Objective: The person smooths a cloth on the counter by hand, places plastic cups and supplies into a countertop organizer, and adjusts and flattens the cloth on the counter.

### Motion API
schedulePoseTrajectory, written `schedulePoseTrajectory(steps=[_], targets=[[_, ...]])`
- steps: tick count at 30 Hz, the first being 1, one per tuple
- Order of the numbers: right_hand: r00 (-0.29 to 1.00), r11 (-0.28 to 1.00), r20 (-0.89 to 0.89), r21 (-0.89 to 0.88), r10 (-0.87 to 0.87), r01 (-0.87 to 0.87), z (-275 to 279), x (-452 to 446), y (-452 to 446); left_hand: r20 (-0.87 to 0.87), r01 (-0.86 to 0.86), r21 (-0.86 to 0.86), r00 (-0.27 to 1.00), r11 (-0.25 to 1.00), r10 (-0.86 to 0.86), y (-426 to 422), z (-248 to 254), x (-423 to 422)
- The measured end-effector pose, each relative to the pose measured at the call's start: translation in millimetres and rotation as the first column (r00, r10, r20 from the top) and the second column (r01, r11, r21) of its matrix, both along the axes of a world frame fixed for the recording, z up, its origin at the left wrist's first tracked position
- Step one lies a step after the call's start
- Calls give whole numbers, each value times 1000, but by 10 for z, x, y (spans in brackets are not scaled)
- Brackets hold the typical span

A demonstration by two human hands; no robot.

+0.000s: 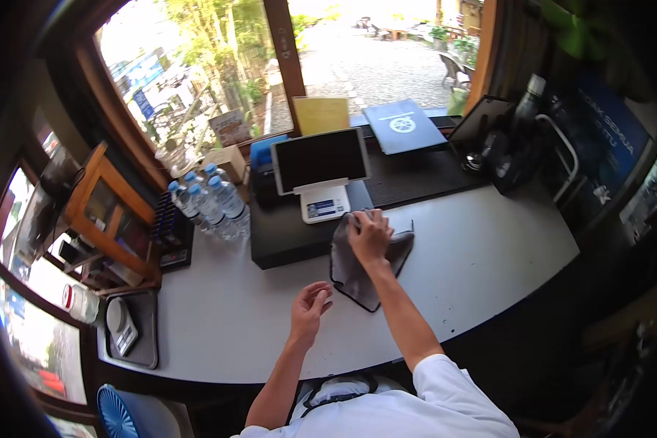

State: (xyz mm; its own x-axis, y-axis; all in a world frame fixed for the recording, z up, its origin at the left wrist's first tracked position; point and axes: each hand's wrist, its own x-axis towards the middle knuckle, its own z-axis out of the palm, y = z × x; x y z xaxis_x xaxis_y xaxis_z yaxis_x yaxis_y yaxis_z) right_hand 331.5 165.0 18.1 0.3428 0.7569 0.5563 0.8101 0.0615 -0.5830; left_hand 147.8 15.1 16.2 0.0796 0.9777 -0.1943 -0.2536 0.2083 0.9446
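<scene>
My right hand (370,235) is closed on a grey cloth (354,266) with a dark edge, bunched at its top. The lower part of the cloth hangs or lies spread over the pale counter. It is beside the front edge of a black cash-drawer-like box (292,248). On that box stands a tablet (321,162) on a white stand (325,204), close to my right fingers. My left hand (312,310) is just left of the cloth, above the counter, fingers loosely curved and holding nothing.
Several water bottles (226,201) stand left of the black box. A small white scale (122,328) sits in a dark tray (152,332) at far left. A blue folder (403,125) rests by the window. The counter (482,270) has a curved front edge.
</scene>
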Motion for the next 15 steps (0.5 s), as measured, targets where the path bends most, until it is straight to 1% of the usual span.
schedulePoseTrajectory(steps=[1,2,3,4,5,6,8,10,13,14,15], targets=[[995,997,63,1,-75,75,-17,-87,15,-26,-31,-12,999,999,31,-20,6,-17],[995,997,73,-32,-72,75,-31,-136,27,-51,-59,-22,997,998,57,-44,58,-37],[994,998,100,-46,-35,39,-47,-200,4,-48,-32,-49,998,998,30,-51,95,-96],[994,998,94,-38,53,-50,-57,-265,-50,-48,-14,-86,999,996,9,-104,98,-183],[981,991,144,-38,129,-125,-119,-322,-88,-70,2,-100,998,995,-9,-137,62,-278],[973,983,165,51,164,-175,-144,-336,-118,-97,8,-113,995,994,-19,-173,29,-378],[994,999,101,21,31,-33,-84,-229,-88,-85,8,-135,996,991,-20,-274,26,-566],[994,995,49,-26,-99,100,11,-195,-3,-84,-27,-153,996,988,14,-355,-40,-765],[997,1000,74,16,22,-24,-25,-398,7,-77,-74,-177,995,981,61,-389,-123,-952],[979,990,156,34,131,-138,-119,-504,-20,-71,-84,-191,995,978,72,-412,-132,-1007],[980,991,160,34,119,-126,-90,-518,-27,-66,-101,-203,994,974,90,-435,-136,-1073]])
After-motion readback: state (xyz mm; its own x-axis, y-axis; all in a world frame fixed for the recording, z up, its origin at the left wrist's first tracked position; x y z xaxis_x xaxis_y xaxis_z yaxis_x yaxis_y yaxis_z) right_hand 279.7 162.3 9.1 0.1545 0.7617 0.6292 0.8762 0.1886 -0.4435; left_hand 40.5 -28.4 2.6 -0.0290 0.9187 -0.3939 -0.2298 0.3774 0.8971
